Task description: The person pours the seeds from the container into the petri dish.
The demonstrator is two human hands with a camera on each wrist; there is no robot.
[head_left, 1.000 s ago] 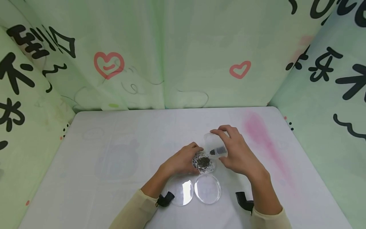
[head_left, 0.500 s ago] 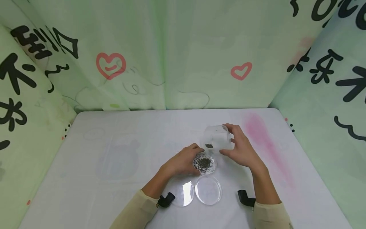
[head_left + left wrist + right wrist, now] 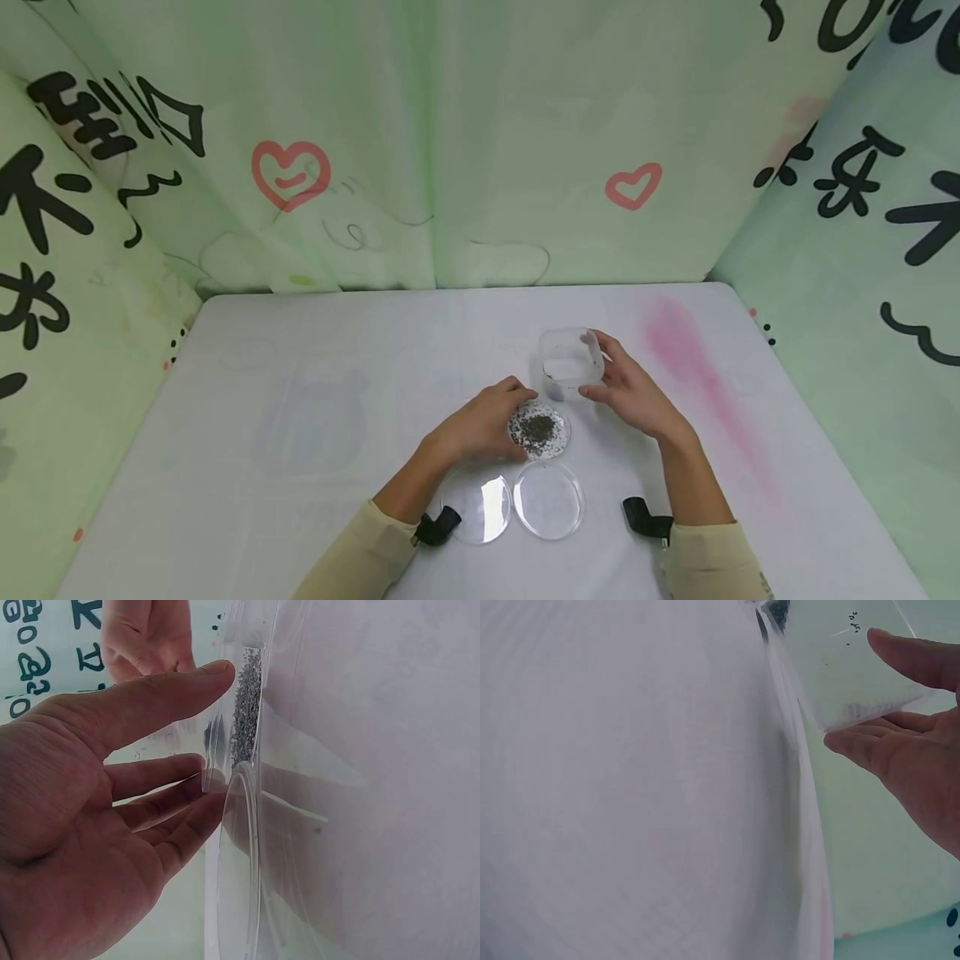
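Note:
My left hand (image 3: 476, 423) grips the edge of a clear round petri dish with dark granules (image 3: 538, 428) heaped in its middle and scattered around. In the left wrist view the layer of granules (image 3: 247, 709) appears side-on, past the thumb. Just beyond the dish, my right hand (image 3: 633, 392) holds a clear plastic jar (image 3: 567, 350) between thumb and fingers. This jar is tilted, with a few dark specks on its wall in the right wrist view.
Two clear round dishes or lids (image 3: 549, 500) lie side by side in front of the granule dish, the left one (image 3: 476, 508) partly behind the left wrist's black camera mount. A white cloth covers the table (image 3: 337, 517). Green printed curtains (image 3: 480, 150) stand along the back and sides.
My right hand has turned the jar and shifted it slightly up and back from over the dish. The dark granules at the jar's lower part no longer show. My left hand stays at the dish.

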